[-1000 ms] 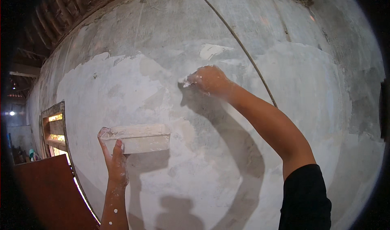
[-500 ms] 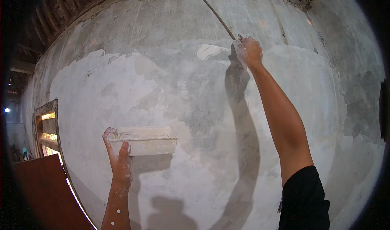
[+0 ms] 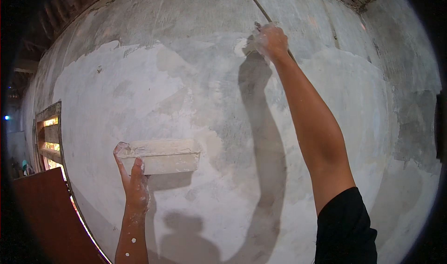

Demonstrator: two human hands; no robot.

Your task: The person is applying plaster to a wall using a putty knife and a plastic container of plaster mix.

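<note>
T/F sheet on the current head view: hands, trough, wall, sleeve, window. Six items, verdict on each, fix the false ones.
1. The left hand grips the rectangular trough by its left end. True.
2. The right hand is higher in the view than the trough. True.
3. The trough is bright red and clean. False: it is off-white and smeared.
4. The right arm wears a black sleeve. True.
5. The backdrop is uniformly white. False: the wall is patchy grey and white.
6. The only slatted opening is at far right. False: the wood-framed window is at left.
</note>
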